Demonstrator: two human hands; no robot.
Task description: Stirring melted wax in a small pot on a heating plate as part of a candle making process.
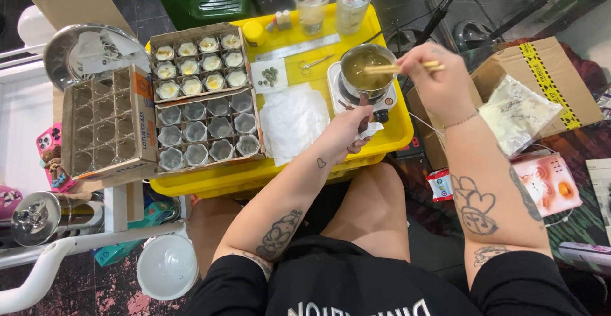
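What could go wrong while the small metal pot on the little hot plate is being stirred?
The small metal pot looks nearly full; stirring with the wooden sticks in the right hand could slop liquid. The left hand grips its dark handle close to the hot plate; a burn seems possible.

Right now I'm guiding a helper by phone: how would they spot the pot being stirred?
Find the yellow tray on the person's lap. At its right end, a small metal pot of yellowish liquid sits on a white warmer. It alone has wooden sticks across it, held by the right hand.
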